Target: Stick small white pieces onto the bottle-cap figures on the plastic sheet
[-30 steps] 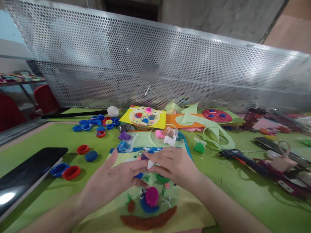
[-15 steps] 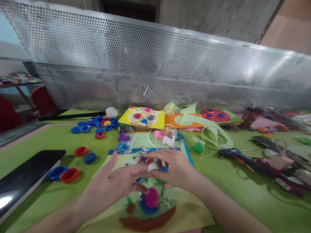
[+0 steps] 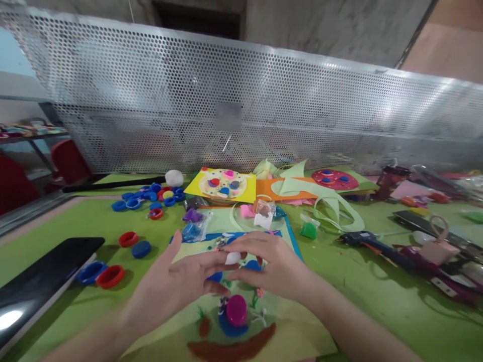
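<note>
A small lump of white modelling clay [image 3: 233,258] sits between the fingertips of both my hands. My left hand [image 3: 177,281] has its thumb raised and its fingers stretched to the right, their tips against the clay. From the other side, my right hand [image 3: 269,261] bends its fingers round the same lump. Below them lies a paper picture [image 3: 298,327] with clay shapes on it. A magenta bottle cap [image 3: 236,310] sits on a blue clay shape, above a long brown clay strip [image 3: 234,347]. Part of the picture's upper half is hidden by my hands.
Left are a black phone [image 3: 45,271], red caps [image 3: 110,276] and blue caps [image 3: 91,272]. Bagged purple clay [image 3: 193,215] and green clay [image 3: 308,230] lie beyond the picture. A glue gun [image 3: 362,238] rests right. A yellow card [image 3: 192,188] stands before the perforated metal panel [image 3: 151,100].
The white clay has shifted slightly left and up between my fingertips and looks a little flatter. The view has moved slightly; both hands stay over the picture.
</note>
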A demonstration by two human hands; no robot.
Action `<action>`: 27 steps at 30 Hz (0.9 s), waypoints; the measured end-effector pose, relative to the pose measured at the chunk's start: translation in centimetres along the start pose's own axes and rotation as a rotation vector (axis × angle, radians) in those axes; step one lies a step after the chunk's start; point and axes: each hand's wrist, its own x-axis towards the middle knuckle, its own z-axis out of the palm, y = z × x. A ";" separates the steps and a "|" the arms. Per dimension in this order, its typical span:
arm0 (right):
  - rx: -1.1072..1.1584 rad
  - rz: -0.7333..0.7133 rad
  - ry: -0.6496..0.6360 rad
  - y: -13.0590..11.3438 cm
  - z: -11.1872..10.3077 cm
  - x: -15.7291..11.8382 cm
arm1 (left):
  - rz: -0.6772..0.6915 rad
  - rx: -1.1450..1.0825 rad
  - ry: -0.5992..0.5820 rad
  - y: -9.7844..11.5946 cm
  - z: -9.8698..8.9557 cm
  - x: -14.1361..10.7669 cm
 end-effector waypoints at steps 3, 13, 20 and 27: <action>-0.018 -0.026 0.018 -0.1 0.1 0.0 | -0.004 -0.078 -0.004 0.1 0.1 0.0; -0.017 0.064 0.086 0.5 0.8 -0.2 | -0.011 0.029 -0.032 -0.2 0.1 0.1; 0.076 0.104 0.158 0.3 1.0 -0.1 | -0.017 -0.022 -0.013 -0.2 0.3 -0.1; -0.068 -0.181 0.205 0.3 1.2 0.1 | -0.060 -0.178 -0.014 0.2 0.7 0.1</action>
